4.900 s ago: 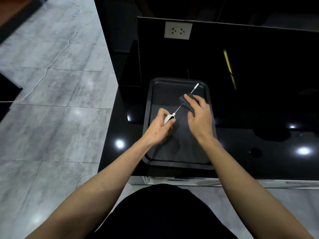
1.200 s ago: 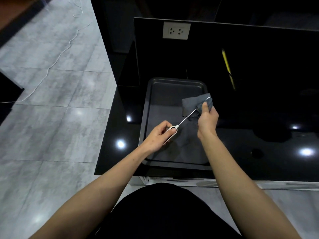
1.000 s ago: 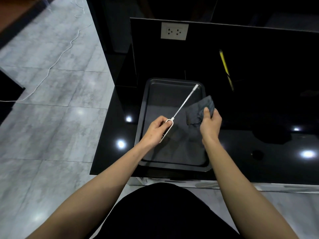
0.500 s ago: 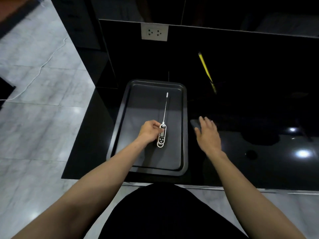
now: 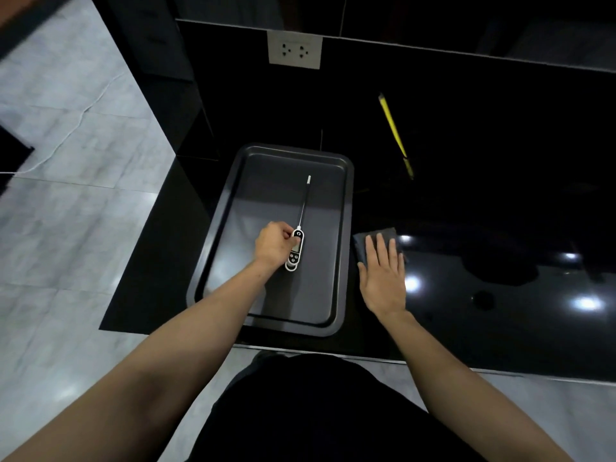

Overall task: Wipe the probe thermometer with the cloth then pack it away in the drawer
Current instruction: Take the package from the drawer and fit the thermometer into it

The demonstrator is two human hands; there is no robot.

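Now, step: the wiped probe thermometer [image 5: 297, 242] is being held ready for packing; it is best lifted by its body, tip kept away.
Axis: long axis running away from the person, tip farthest.
Location: over the tray [image 5: 213, 261].
Left hand [image 5: 275, 244]: pinching the body.
Right hand [image 5: 383, 273]: flat, spread on the cloth [image 5: 375, 240].
Drawer: not being shown.

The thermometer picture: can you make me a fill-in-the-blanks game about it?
1. The probe thermometer lies in the dark baking ____.
2. The ____ hand's fingers pinch the thermometer's body.
3. The right hand lies flat on the grey ____, which rests on the black countertop beside the tray.
4. The white power outlet is on the ____ behind the counter.

Missing words: tray; left; cloth; wall
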